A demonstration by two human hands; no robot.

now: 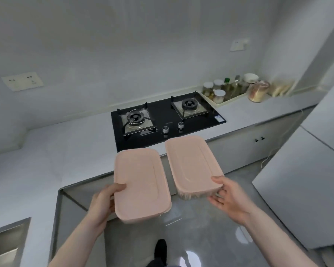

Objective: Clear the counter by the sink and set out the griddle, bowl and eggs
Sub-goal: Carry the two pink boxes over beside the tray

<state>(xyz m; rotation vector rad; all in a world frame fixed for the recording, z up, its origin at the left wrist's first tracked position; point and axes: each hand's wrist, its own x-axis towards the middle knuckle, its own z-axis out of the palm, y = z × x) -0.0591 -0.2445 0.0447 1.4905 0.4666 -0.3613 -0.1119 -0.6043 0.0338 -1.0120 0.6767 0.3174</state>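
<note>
Two pink-lidded containers held in the air, side by side, over the floor beside the surface (69,151). Left hand (102,203) grasps the left container (141,184) at its near corner, thumb on lid; right hand (228,197) grasps the right container (191,164) likewise. Beyond both grips: gas hob (166,120); jar tray (222,93) farther right.

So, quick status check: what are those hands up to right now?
Left hand grips one pink-lidded container; right hand grips the other pink-lidded container. Both held in the air near the stove. Griddle, bowl, eggs not in view.
</note>
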